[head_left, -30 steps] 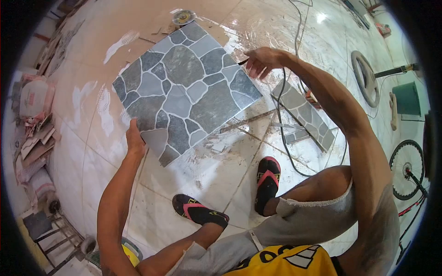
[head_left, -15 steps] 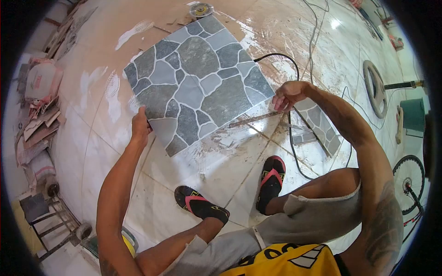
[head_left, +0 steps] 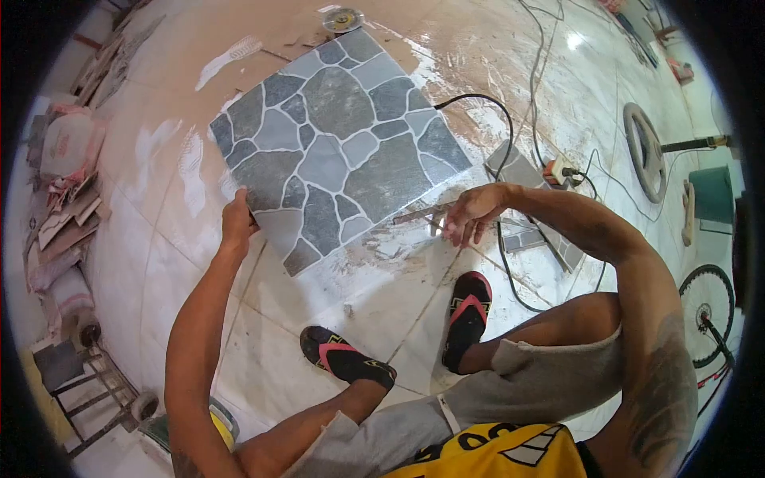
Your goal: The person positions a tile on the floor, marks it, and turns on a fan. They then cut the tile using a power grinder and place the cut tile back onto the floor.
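A large tile with a grey stone pattern and pale joint lines lies at an angle in front of me. My left hand grips its left edge near the lower corner, thumb on top and fingers underneath. My right hand is off the tile, just below its right corner, with the fingers apart and hanging down. A thin brown strip lies on the floor beside the right hand. Past the tile's far corner shows a round cutting disc; the tool's body is hidden.
Cut tile pieces lie right of the right hand, near an orange plug connector and a black cable. Dust coats the floor tiles. Scrap and sacks line the left; a green bucket and bicycle wheel stand right.
My right hand has let go of the tile's right corner and moved down and towards me. The left hand keeps its grip. The plug connector and another tile piece have come into sight.
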`<state>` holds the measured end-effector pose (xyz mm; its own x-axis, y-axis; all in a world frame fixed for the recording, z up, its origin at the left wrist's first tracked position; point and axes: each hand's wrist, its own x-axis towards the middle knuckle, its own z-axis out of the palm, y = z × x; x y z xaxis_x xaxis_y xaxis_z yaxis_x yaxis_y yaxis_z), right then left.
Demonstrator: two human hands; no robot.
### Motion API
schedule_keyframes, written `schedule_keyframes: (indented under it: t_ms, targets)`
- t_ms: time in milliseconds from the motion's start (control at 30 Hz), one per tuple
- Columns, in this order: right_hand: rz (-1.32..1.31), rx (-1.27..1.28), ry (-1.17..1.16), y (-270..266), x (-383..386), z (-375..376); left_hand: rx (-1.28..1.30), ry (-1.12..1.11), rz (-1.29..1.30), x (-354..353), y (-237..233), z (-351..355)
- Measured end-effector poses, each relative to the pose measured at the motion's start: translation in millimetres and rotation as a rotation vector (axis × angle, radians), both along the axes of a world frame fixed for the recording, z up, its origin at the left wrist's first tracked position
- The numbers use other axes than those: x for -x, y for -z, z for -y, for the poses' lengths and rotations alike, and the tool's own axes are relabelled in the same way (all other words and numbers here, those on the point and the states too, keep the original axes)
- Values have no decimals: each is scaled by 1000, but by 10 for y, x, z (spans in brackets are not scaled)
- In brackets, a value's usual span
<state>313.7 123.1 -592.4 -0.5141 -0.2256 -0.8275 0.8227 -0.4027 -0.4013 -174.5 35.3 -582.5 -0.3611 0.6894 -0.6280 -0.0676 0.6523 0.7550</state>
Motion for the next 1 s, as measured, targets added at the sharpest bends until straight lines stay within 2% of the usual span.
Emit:
schedule_keyframes:
  t_ms: [33,133,167,200,400,500,600,633,700,800,1000]
  targets:
    - [-53,69,76,65,-10,-3,-5,14,-15,-6,-6,1]
    - [-234,69,237,-8,65,65,-10,57,-42,32,-17,18]
    - [-126,-57,233,-70,182,123,-6,74,-33,64,-9,14]
    - [-115,-57,292,-115,255,165,-2,90,-23,71,0,10]
    - [-156,17,557,-328,520,294,36,64,-28,39,-91,-38]
    - [-169,67,643,-248,543,279,99,150,-24,132,-113,-140]
    - [-169,50,636,-262,531,270,149,148,-330,331,-155,-484]
    - [-176,34,622,-253,514,259,84,129,-430,519,-10,-629]
    - [-154,36,638,-223,500,238,-155,555,-1085,1164,381,-991]
    - [-147,47,648,-188,501,229,-337,223,-1101,907,10,-1290]
    - [-133,47,656,-178,570,226,-410,466,-1230,522,-186,-1549]
